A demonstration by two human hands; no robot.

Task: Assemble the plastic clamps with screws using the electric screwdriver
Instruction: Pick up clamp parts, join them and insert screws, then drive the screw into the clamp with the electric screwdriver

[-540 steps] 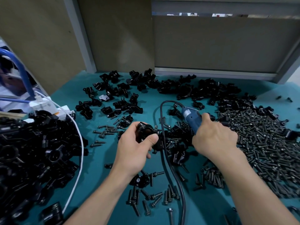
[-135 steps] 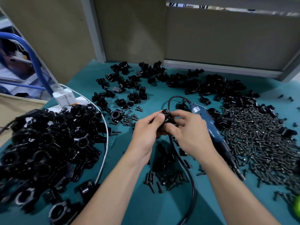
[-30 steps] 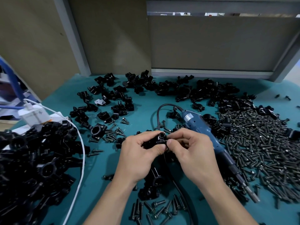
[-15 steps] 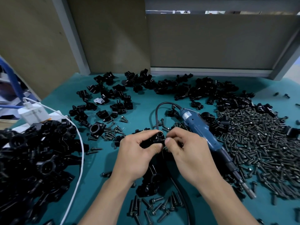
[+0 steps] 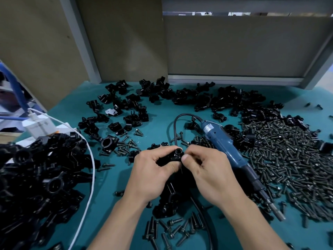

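At the far left a blue pipe (image 5: 18, 91) ran up past a white plug (image 5: 38, 125), and a white cable (image 5: 91, 170) curved from the plug down along the edge of a big heap (image 5: 41, 177) of black clamps on the teal mat (image 5: 158, 127). Just right of the heap, 1 ringed piece (image 5: 108, 142) sat beside a few loose bolts (image 5: 126, 147). More black parts (image 5: 126, 105) lay scattered across the back of the mat.

The left hand (image 5: 153, 175) was curled around the clamp (image 5: 175, 156), thumb on the near side and fingers over the far side, holding it above the mat at the centre. The clamp's round hole faced up. The right hand (image 5: 210, 174) met it from the right, thumb tip and curled fingers pinching the clamp's right end. Whether a screw sat between those fingertips could not be told. Under both hands lay a dark clump (image 5: 169, 201) of more parts, and in front of it a small spread (image 5: 173, 230) of screws.

Just right of the right hand, the blue driver (image 5: 225, 147) lay flat on the mat, untouched by either hand, its bit pointing toward the near right. Its black cord (image 5: 173, 127) looped from the rear end and passed behind the hands. Further right, a wide pile of screws (image 5: 288, 159) covered the mat.
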